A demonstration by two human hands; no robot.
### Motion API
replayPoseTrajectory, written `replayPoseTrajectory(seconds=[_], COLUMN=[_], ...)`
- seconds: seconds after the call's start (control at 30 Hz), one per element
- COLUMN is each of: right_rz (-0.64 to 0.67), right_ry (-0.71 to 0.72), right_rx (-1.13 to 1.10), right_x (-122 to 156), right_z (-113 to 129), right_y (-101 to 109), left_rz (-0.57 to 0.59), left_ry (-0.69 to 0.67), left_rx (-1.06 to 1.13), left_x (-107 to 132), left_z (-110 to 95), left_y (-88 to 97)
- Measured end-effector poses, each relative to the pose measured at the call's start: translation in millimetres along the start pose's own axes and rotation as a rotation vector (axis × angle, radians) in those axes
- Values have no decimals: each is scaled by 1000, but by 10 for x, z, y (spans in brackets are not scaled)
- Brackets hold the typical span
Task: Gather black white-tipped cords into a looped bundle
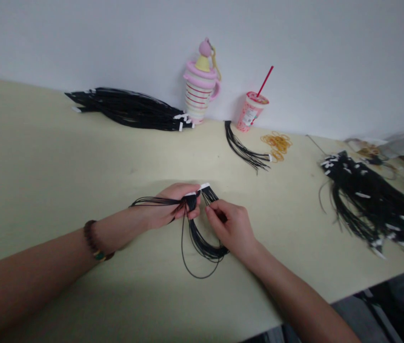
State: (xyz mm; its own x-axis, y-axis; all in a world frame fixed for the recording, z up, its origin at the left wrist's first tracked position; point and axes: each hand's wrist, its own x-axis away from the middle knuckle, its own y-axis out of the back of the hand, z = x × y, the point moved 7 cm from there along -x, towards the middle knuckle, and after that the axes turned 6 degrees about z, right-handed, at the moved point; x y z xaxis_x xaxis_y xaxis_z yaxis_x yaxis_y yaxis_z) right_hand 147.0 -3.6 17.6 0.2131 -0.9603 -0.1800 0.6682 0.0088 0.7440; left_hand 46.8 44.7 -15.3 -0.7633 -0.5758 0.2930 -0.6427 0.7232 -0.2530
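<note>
A black wire harness (202, 245) with white connectors hangs in a loop between my two hands, above the pale table. My left hand (173, 202) is closed around it near a white connector (190, 194), and loose wire ends trail back over the wrist. Another white connector (205, 186) sticks up just beyond the left fingertips. My right hand (232, 226) pinches at the wires on the right side of the loop, with thumb and forefinger close together. One thin wire (200, 277) droops lower than the rest. The right fingertips partly hide what they grip.
A long bundle of black harnesses (134, 109) lies by the wall, near a pink striped cup (198, 93). A drink cup with straw (251, 112), a short harness (243, 150) and yellow rubber bands (277, 143) are farther right. A large harness pile (373, 195) lies at right.
</note>
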Motion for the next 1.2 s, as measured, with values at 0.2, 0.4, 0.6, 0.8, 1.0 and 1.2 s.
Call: replayPoseTrajectory(seconds=[0.2, 0.4, 0.6, 0.8, 1.0, 1.2], right_rz=[-39, -11, -8, 5, -5, 39], right_ry=[31, 40, 25, 24, -13, -41], right_rx=[-9, -6, -29, 7, -14, -34], right_x=[7, 15, 18, 6, 10, 2], right_z=[36, 55, 41, 28, 4, -3], right_y=[43, 31, 22, -13, -6, -26], left_rz=[36, 48, 53, 50, 51, 60], left_ry=[24, 22, 24, 10, 1, -6], left_rx=[-27, -12, -11, -15, -26, -32], left_x=[34, 20, 21, 18, 37, -7], left_z=[-11, 15, 19, 16, 0, 35], left_y=[-81, -74, -68, -83, -91, -62])
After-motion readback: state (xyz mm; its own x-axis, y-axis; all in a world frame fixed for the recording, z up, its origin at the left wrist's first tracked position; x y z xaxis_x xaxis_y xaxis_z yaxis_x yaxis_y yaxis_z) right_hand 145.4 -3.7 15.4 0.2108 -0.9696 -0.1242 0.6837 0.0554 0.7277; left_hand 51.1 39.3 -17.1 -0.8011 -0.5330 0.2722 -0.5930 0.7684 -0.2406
